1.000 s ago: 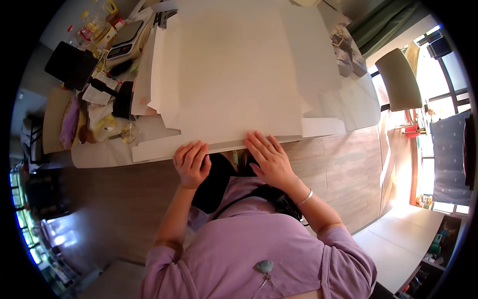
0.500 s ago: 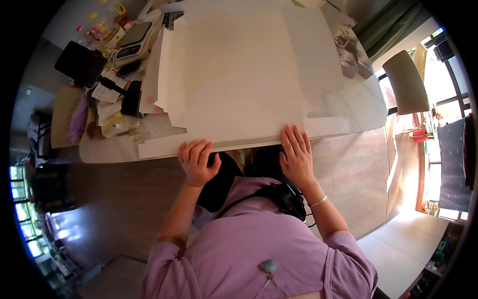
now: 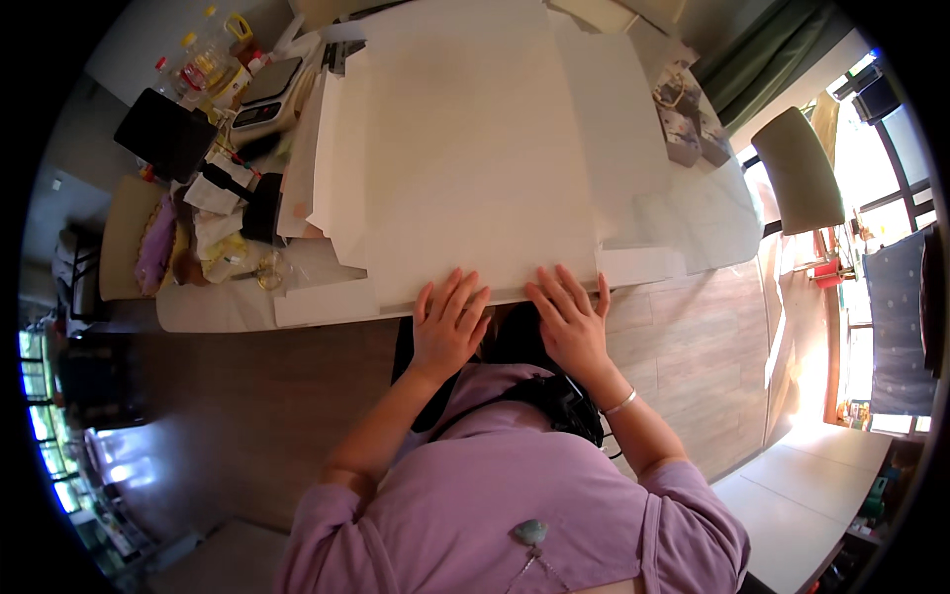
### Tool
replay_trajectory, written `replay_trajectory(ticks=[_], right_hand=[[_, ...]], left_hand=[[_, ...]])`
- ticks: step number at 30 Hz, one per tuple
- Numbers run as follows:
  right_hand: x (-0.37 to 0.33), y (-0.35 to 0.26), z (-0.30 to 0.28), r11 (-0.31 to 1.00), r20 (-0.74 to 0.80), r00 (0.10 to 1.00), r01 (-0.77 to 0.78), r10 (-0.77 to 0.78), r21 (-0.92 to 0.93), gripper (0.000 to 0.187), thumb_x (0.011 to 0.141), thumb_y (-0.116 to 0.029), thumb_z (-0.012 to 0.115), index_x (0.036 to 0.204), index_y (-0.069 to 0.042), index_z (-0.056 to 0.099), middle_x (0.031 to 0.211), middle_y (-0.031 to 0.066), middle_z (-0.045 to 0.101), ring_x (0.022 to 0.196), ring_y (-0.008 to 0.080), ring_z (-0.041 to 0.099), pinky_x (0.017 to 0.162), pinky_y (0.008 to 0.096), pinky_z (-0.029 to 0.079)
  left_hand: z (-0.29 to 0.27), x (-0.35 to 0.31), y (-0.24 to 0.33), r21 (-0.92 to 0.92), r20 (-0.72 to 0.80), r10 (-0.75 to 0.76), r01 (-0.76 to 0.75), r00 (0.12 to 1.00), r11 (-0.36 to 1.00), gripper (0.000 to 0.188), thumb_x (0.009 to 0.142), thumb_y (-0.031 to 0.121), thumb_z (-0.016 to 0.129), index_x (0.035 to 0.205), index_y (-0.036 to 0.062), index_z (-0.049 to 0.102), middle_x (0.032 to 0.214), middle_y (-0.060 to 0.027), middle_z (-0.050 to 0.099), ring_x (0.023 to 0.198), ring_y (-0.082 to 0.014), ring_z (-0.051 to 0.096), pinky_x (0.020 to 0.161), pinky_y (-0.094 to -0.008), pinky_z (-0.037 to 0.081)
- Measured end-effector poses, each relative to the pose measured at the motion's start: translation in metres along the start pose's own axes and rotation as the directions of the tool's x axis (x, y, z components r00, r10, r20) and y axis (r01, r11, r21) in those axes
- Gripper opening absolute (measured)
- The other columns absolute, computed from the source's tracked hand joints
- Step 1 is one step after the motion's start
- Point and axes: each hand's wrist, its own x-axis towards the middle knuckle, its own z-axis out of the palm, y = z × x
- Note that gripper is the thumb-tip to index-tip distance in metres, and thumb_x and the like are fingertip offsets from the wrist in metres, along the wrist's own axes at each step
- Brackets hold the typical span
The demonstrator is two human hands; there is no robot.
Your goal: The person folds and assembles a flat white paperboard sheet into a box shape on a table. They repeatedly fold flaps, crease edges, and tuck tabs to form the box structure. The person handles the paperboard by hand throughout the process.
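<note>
A large sheet of white cardboard (image 3: 475, 148) with cut flaps along its sides lies across the table. My left hand (image 3: 448, 327) rests its spread fingers on the near edge of the sheet, left of the middle. Close beside it, my right hand (image 3: 574, 327) lies on the same edge with its fingers apart. Neither hand holds anything. A narrow end flap (image 3: 327, 301) reaches out at the near left, and another flap (image 3: 638, 264) at the near right. The fold line between my hands is partly covered by my fingers.
The pale marble-patterned table (image 3: 712, 223) has rounded corners. A kitchen scale (image 3: 267, 94), bottles (image 3: 203, 64), a black stand (image 3: 165, 134) and plastic bags (image 3: 226, 255) crowd its left side. Small printed boxes (image 3: 681, 139) sit at the far right. A chair (image 3: 800, 168) stands beyond.
My left hand has moved right along the near edge, and my right hand slightly left, so they are closer together. The near left flap shows wider and flatter.
</note>
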Motion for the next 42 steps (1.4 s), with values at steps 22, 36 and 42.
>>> replay_trajectory(ticks=[22, 36, 42], right_hand=[[0.03, 0.025, -0.035, 0.999, -0.134, 0.99, 0.037, -0.037, -0.001, 0.048, 0.073, 0.001, 0.072, 0.12, -0.007, 0.068, 0.126, 0.0056, 0.069, 0.119, 0.0218, 0.065, 0.111, 0.0491, 0.04], [0.043, 0.048, -0.03, 0.999, -0.113, 0.993, 0.026, -0.031, -0.045, 0.049, 0.063, 0.006, 0.071, 0.11, -0.006, 0.069, 0.106, 0.0021, 0.065, 0.102, 0.0205, 0.064, 0.097, 0.0427, 0.044], [0.049, 0.055, -0.037, 0.997, -0.06, 0.995, 0.078, -0.079, -0.014, 0.041, 0.062, 0.004, 0.073, 0.1, -0.008, 0.068, 0.098, 0.0015, 0.063, 0.094, 0.0209, 0.063, 0.093, 0.0413, 0.046]], left_hand=[[-0.044, 0.062, 0.008, 0.026, 0.081, 0.075, -0.077, 0.994, 0.997, 0.055, 0.068, 0.02, 0.085, 0.119, 0.0047, 0.07, 0.127, -0.0067, 0.068, 0.115, -0.0287, 0.062, 0.101, -0.0451, 0.049], [-0.012, 0.082, 0.022, 0.205, 0.031, 0.109, -0.113, 0.994, 0.972, 0.012, 0.077, 0.005, 0.068, 0.088, 0.0056, 0.062, 0.084, -0.0061, 0.052, 0.085, -0.0207, 0.054, 0.074, -0.0321, 0.047], [-0.01, 0.08, 0.02, 0.19, 0.043, 0.136, -0.142, 0.99, 0.971, 0.012, 0.074, 0.004, 0.068, 0.084, 0.0057, 0.062, 0.083, -0.0056, 0.052, 0.084, -0.0201, 0.054, 0.071, -0.0317, 0.046]])
